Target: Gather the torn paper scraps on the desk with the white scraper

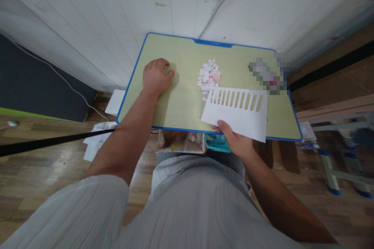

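Observation:
My right hand (235,140) grips the lower edge of a white sheet (233,118) with a row of long slots cut along its far side. The thumb lies on top and the other fingers are mostly hidden beneath. Just beyond the sheet is a heap of small white and pinkish paper scraps (209,74), its near edge partly covered. On the left part of the pale green tabletop (184,105) rests my left hand (157,77), empty, its fingers loosely curved and the thumb apart.
A blurred-out object (267,76) lies at the tabletop's right side. Below the front edge are a box (181,144) and a teal basket (217,142). White papers (96,140) lie at the left, low down. A white panelled wall (181,4) stands behind, with a hanging cable (222,4).

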`<action>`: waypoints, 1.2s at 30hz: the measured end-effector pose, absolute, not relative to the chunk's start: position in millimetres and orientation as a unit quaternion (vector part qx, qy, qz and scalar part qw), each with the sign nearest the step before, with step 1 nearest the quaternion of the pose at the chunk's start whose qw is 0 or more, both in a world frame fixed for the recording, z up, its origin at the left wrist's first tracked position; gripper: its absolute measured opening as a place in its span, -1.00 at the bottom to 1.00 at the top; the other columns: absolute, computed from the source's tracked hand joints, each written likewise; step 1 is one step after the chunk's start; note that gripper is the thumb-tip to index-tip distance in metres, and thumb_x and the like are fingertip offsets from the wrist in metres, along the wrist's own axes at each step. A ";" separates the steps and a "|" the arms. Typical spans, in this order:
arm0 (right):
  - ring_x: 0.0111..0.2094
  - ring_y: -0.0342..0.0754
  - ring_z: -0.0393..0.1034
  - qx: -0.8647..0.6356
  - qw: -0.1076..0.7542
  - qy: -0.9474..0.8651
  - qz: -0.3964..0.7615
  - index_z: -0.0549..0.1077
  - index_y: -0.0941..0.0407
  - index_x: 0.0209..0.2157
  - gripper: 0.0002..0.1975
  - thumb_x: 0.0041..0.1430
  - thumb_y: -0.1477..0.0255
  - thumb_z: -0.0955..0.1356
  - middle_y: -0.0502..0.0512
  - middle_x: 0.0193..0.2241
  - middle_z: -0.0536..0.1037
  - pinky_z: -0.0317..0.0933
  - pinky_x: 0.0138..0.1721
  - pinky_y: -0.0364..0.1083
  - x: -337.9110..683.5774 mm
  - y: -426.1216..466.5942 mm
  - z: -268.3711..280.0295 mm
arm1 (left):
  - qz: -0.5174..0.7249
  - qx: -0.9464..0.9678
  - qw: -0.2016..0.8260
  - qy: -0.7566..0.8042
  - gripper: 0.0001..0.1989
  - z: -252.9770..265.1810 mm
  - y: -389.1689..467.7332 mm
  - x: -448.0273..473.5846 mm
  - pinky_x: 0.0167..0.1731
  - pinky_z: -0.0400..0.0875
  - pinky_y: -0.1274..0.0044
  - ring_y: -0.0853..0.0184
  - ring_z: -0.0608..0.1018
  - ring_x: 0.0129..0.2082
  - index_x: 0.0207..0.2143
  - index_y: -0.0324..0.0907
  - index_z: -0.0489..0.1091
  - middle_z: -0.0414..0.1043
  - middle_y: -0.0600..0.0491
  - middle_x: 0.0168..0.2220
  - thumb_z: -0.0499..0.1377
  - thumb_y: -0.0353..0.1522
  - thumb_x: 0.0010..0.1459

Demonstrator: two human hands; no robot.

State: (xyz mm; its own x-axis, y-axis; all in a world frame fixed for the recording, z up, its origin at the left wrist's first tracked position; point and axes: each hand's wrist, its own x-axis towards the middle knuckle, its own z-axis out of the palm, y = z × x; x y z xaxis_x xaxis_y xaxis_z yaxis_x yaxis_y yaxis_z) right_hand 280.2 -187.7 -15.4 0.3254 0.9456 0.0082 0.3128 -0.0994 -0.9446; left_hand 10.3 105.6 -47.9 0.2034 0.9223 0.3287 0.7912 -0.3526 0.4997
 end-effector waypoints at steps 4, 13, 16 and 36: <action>-0.32 0.21 0.78 -0.656 0.468 -0.489 0.333 0.60 -0.05 -0.50 -0.40 0.35 -0.24 0.53 0.14 -0.47 0.76 0.74 0.06 0.21 282.2 -186.7 -12.2 | 0.296 0.768 0.118 0.555 -0.57 -47.9 106.0 10.1 0.61 0.25 0.02 -0.15 0.49 0.51 0.23 -0.01 0.60 0.63 -0.13 0.35 0.26 0.01 0.54; -0.34 0.16 0.77 -0.666 0.461 -0.495 0.315 0.52 -0.05 -0.55 -0.41 0.40 -0.15 0.51 0.13 -0.48 0.73 0.72 -0.10 0.10 277.6 -180.8 -4.3 | 0.292 0.769 0.101 0.560 -0.67 -47.9 108.4 10.6 0.58 0.31 0.04 -0.09 0.54 0.45 0.16 -0.04 0.62 0.65 -0.10 0.32 0.32 -0.09 0.51; -0.32 0.19 0.79 -0.661 0.450 -0.503 0.327 0.54 -0.05 -0.56 -0.38 0.40 -0.18 0.51 0.12 -0.50 0.72 0.72 -0.05 0.13 280.6 -183.9 -5.7 | 0.299 0.767 0.103 0.559 -0.68 -49.9 109.7 11.3 0.59 0.30 0.04 -0.10 0.55 0.45 0.15 -0.03 0.63 0.66 -0.10 0.31 0.33 -0.15 0.44; -0.29 0.21 0.77 -0.647 0.406 -0.537 0.358 0.66 -0.06 -0.44 -0.48 0.44 -0.14 0.52 0.11 -0.41 0.79 0.69 0.19 0.25 275.4 -193.8 -2.0 | 0.237 0.755 0.124 0.599 -0.36 -35.8 106.3 19.5 0.57 0.18 0.16 0.08 0.40 0.44 0.23 0.02 0.54 0.57 0.10 0.44 0.05 0.15 0.35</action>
State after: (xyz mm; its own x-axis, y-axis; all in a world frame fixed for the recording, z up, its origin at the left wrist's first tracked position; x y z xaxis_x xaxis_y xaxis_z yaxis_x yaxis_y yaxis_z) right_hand 275.4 -193.8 -2.0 0.1663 0.9857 -0.0263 0.4048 -0.0926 -0.9097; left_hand 19.5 106.3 -35.8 0.1699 0.9629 0.2095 0.8458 -0.2516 0.4704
